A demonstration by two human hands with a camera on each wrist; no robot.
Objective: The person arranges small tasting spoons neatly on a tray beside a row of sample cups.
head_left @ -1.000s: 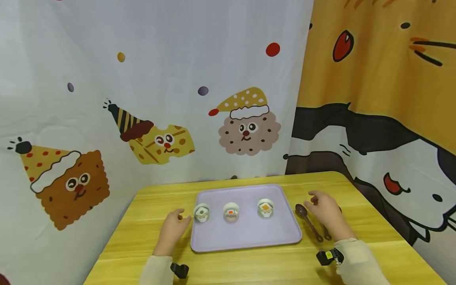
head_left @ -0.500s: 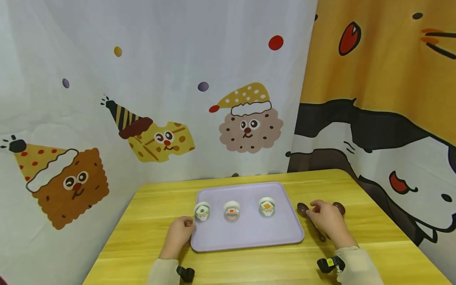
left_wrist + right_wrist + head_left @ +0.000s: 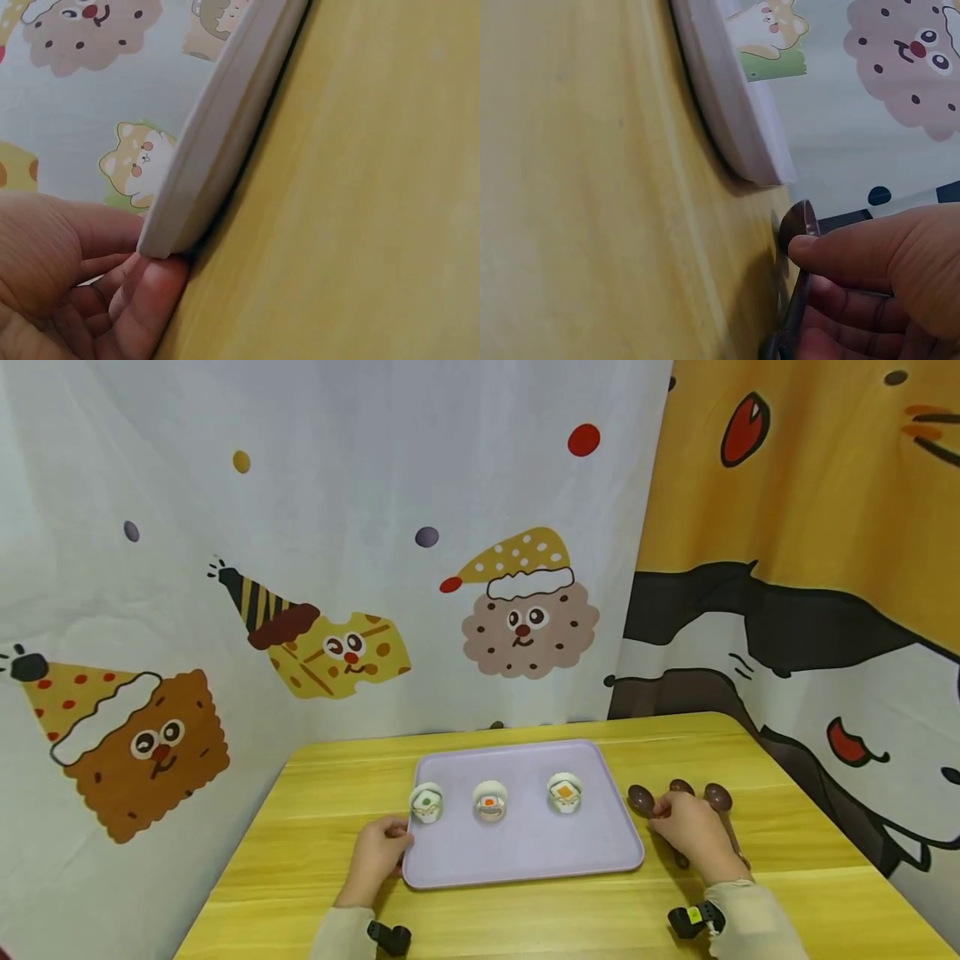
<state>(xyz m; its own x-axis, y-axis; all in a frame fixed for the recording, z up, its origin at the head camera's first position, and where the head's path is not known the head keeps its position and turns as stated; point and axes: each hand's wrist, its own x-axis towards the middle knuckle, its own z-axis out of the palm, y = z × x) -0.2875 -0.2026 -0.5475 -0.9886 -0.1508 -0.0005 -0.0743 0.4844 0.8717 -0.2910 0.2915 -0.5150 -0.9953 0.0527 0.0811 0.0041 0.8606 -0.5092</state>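
Note:
In the head view, my left hand (image 3: 373, 858) holds the left edge of the lilac tray (image 3: 517, 862). The left wrist view has its thumb on top of the tray rim (image 3: 214, 142) and curled fingers (image 3: 154, 289) below. My right hand (image 3: 693, 833) is over three brown spoons at the right. Its thumb and fingers pinch the leftmost spoon (image 3: 641, 800) just below the bowl, as the right wrist view shows at the spoon (image 3: 798, 225). The middle spoon (image 3: 681, 787) is mostly hidden behind the hand; the right spoon (image 3: 717, 797) lies beside it.
Three small white cup-shaped pieces with patterned fronts stand on the tray: one with green (image 3: 427, 802) at the left edge, one with orange-red (image 3: 490, 802), one with an orange square (image 3: 564, 792). A wood-grain table (image 3: 480, 918) backs onto a cartoon curtain (image 3: 360, 485).
My left hand has moved right onto the tray's edge and closed on it. My right hand has lowered onto the leftmost spoon and pinched it. The head view has shifted slightly.

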